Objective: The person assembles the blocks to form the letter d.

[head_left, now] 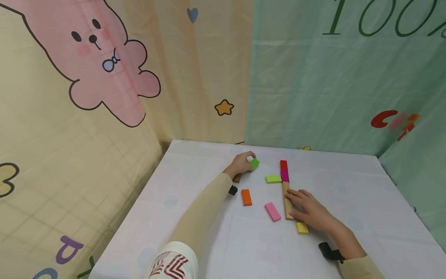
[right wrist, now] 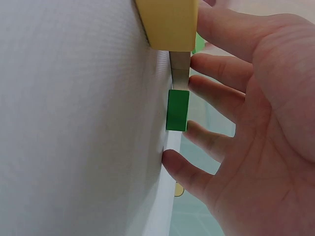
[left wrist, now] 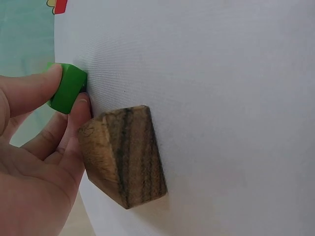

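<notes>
My left hand (head_left: 240,162) pinches a small green block (left wrist: 70,88) between thumb and fingers, close over the far part of the table. Beside that hand, in the left wrist view, stands a dark-grained wooden block (left wrist: 133,157). A small white piece (head_left: 249,159) shows by its fingers in the head view. My right hand (head_left: 313,211) has its fingers spread along a row, fingertips at the light wooden blocks (head_left: 287,201). Red (head_left: 283,165) and magenta (head_left: 284,176) blocks extend the row. A yellow block (head_left: 302,228) lies near its thumb; a darker green block (right wrist: 177,110) is near the other fingertips.
A lime block (head_left: 273,179) lies left of the row, touching its side in the head view. Orange (head_left: 246,197) and pink (head_left: 272,212) blocks lie between the hands. The white table (head_left: 251,252) meets printed curtains (head_left: 209,69) at its back edge.
</notes>
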### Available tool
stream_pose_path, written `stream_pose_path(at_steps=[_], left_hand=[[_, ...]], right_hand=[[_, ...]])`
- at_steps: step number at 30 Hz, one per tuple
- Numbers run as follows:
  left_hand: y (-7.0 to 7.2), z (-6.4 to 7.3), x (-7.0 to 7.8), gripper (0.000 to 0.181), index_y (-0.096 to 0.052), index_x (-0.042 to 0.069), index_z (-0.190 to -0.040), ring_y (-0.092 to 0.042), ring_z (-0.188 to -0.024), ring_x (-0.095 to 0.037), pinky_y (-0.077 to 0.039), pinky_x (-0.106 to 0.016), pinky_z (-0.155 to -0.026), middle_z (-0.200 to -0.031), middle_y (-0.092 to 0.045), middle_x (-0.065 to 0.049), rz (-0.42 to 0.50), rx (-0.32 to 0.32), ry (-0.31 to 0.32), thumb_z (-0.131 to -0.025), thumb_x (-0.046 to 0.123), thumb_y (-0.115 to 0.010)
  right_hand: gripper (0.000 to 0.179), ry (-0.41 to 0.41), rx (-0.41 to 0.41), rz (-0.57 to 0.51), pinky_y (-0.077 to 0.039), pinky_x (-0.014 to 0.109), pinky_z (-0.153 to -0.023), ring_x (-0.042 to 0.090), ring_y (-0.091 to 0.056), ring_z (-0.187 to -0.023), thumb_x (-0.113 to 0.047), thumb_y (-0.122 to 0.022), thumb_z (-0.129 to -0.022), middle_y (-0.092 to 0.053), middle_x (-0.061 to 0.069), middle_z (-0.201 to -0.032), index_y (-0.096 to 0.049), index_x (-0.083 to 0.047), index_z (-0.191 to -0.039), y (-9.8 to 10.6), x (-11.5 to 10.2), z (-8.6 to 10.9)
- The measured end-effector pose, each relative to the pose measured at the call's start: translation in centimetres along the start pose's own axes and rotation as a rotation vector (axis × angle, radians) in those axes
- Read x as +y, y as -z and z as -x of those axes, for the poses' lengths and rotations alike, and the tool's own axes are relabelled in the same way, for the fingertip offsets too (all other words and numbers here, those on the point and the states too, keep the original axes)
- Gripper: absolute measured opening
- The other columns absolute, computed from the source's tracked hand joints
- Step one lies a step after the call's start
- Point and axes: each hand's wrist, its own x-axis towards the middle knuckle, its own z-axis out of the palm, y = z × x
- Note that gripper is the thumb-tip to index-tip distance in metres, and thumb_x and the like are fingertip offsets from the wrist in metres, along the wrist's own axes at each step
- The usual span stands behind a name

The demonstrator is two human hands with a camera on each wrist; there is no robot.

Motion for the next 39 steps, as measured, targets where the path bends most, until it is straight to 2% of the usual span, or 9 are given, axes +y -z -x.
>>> stream_pose_path(at_steps=[9,17,22,28,39], left_hand=[[0.4,0.5,0.2,0.040,-0.062,0.024,-0.125,-0.058,-0.086,-0.020,-0.048,-0.031,-0.074,-0.098,-0.065,-0.005,0.086,-0.012,0.033,-0.089,0.009,-0.074],[0.1,0.9,-0.2,0.045,-0.062,0.024,-0.132,-0.057,-0.084,-0.021,-0.047,-0.031,-0.071,-0.097,-0.062,-0.006,0.149,0.002,0.077,-0.091,0.007,-0.069],[0.1,0.9,0.1,0.051,-0.062,0.025,-0.138,-0.058,-0.082,-0.021,-0.049,-0.029,-0.067,-0.097,-0.062,-0.007,0.192,0.011,0.062,-0.092,0.005,-0.069],[0.1,1.7,1.0,0.049,-0.063,0.023,-0.138,-0.059,-0.081,-0.019,-0.050,-0.027,-0.067,-0.098,-0.063,-0.007,0.231,0.005,0.045,-0.092,0.005,-0.070],[0.6,2.2,1.5,0.048,-0.063,0.023,-0.137,-0.059,-0.082,-0.019,-0.050,-0.029,-0.068,-0.098,-0.063,-0.005,0.209,0.008,0.027,-0.092,0.007,-0.072]], right_hand=[[0.070,0.004,0.006,-0.005,-0.040,0.067,-0.100,0.043,-0.029,-0.141,-0.036,-0.074,-0.092,-0.041,0.013,-0.156,-0.047,-0.011,-0.152,-0.2,0.2,0.0],[0.069,0.021,-0.002,-0.020,-0.038,0.068,-0.101,0.046,-0.027,-0.142,-0.035,-0.073,-0.093,-0.039,0.014,-0.157,-0.046,-0.010,-0.152,-0.2,-0.1,0.1],[0.069,0.022,0.015,-0.002,-0.039,0.068,-0.100,0.046,-0.030,-0.140,-0.036,-0.073,-0.093,-0.041,0.014,-0.156,-0.046,-0.010,-0.152,0.0,-0.1,0.1],[0.069,0.022,0.017,-0.004,-0.039,0.068,-0.100,0.046,-0.030,-0.140,-0.037,-0.072,-0.093,-0.041,0.015,-0.155,-0.046,-0.010,-0.152,-0.1,0.0,0.2],[0.069,0.024,0.023,-0.003,-0.039,0.069,-0.099,0.046,-0.029,-0.140,-0.039,-0.071,-0.094,-0.040,0.015,-0.156,-0.047,-0.010,-0.152,-0.2,0.0,0.3]])
